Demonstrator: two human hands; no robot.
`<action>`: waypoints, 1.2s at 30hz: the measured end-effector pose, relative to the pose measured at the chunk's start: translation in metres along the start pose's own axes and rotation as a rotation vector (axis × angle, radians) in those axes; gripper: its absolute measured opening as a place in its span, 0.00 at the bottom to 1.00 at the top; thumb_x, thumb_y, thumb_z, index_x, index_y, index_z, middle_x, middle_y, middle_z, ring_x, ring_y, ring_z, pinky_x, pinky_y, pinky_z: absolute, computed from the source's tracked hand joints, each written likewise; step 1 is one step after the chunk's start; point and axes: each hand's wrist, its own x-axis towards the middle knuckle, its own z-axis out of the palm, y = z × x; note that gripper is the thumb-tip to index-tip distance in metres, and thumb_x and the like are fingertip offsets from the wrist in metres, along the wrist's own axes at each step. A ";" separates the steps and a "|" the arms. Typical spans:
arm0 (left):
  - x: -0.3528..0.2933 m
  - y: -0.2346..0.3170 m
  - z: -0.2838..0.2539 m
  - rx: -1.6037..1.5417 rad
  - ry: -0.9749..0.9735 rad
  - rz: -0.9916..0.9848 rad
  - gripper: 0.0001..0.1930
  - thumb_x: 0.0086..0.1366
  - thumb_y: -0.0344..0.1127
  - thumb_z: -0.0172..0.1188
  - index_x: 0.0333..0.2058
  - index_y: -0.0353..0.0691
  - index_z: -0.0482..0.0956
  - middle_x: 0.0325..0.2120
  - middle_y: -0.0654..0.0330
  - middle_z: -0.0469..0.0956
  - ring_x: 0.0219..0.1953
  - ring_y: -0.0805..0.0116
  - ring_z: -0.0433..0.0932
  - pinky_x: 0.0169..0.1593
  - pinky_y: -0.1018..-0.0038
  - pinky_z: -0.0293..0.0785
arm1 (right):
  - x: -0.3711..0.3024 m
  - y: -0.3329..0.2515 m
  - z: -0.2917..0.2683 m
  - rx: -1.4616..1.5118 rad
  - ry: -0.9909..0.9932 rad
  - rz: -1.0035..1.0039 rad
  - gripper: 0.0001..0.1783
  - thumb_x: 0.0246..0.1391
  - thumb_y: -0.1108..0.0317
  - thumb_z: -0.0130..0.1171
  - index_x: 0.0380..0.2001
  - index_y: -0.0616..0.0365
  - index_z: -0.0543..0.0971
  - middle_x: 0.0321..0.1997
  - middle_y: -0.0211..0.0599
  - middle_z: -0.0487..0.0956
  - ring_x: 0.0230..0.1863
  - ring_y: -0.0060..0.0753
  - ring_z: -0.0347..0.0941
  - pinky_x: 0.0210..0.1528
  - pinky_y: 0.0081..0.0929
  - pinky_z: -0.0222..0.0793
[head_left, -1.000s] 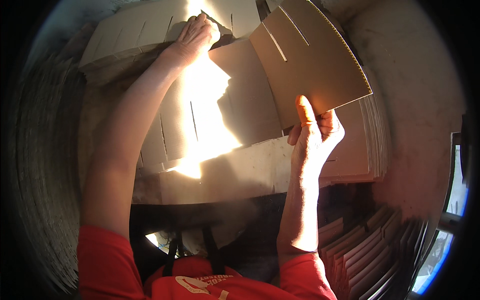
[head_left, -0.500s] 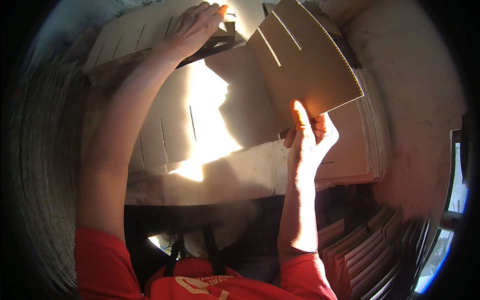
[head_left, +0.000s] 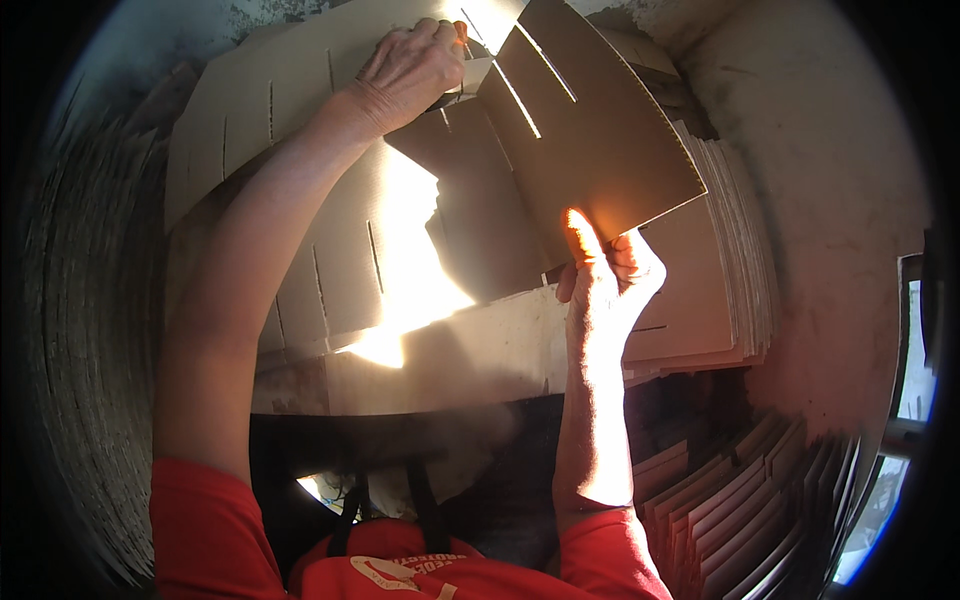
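My right hand (head_left: pixel 608 275) pinches the lower edge of a brown slotted cardboard piece (head_left: pixel 610 140), its thumb on the face and the other fingers behind. That piece stands tilted up, with two long slots near its upper left side. At the far side, my left hand (head_left: pixel 415 75) is closed at the edge of a long, pale slotted cardboard sheet (head_left: pixel 245 120); its fingertips are partly lost in glare. Beneath both hands lies another slotted cardboard sheet (head_left: pixel 335 245), crossed by a bright patch of sunlight.
The pale worktop edge (head_left: pixel 450 365) runs in front of me. A stack of cardboard sheets (head_left: pixel 745 260) stands at its right. More cardboard is packed on edge at lower right (head_left: pixel 730 510), and a tall stack (head_left: pixel 85 330) fills the left side. A wall (head_left: pixel 820 180) rises at right.
My left hand has come slightly nearer and to the right, and the pale sheet by it now shows more of its face. My right hand and its cardboard piece have shifted slightly left.
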 end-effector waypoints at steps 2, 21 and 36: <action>0.008 0.006 -0.004 -0.031 0.041 0.028 0.06 0.59 0.25 0.60 0.24 0.32 0.75 0.23 0.61 0.68 0.27 0.71 0.73 0.23 0.76 0.75 | 0.004 0.000 -0.004 0.007 -0.003 -0.003 0.11 0.53 0.74 0.66 0.24 0.62 0.73 0.20 0.17 0.63 0.24 0.11 0.51 0.28 0.13 0.50; 0.020 0.054 -0.086 -0.668 0.028 0.116 0.05 0.36 0.29 0.61 0.14 0.39 0.73 0.19 0.59 0.69 0.28 0.63 0.73 0.23 0.69 0.75 | 0.008 -0.025 -0.010 -0.014 0.053 -0.167 0.02 0.53 0.79 0.63 0.31 0.64 0.79 0.19 0.27 0.74 0.11 0.10 0.59 0.13 0.12 0.47; -0.018 0.026 -0.044 -0.689 -0.014 -0.499 0.28 0.58 0.56 0.63 0.36 0.30 0.76 0.29 0.48 0.78 0.40 0.51 0.77 0.41 0.60 0.75 | 0.004 -0.022 -0.003 -0.003 0.126 -0.142 0.03 0.54 0.76 0.64 0.32 0.64 0.79 0.18 0.28 0.75 0.09 0.10 0.57 0.12 0.12 0.46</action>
